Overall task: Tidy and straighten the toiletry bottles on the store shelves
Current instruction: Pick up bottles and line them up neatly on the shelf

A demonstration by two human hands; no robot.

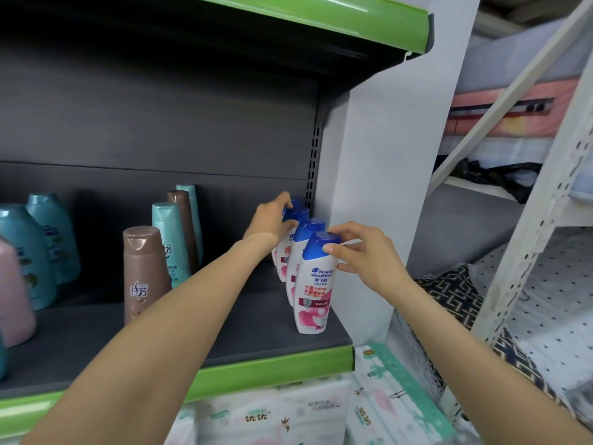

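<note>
Several white shampoo bottles with blue caps stand in a row front to back at the right end of the dark shelf point(224, 335). My right hand point(362, 255) pinches the blue cap of the front bottle point(313, 303), which stands upright near the shelf's front edge. My left hand point(272, 220) reaches further back and grips the cap of a rear bottle point(296, 213). A second bottle point(308, 228) stands between them, mostly hidden.
Left of the row stand a brown bottle point(144, 274), teal bottles point(167, 232) and a pink one point(12, 293). A white upright panel point(385, 155) closes the shelf's right end. Packs of tissue point(288, 412) lie below the green shelf edge point(272, 370). A white metal rack point(529, 220) stands at right.
</note>
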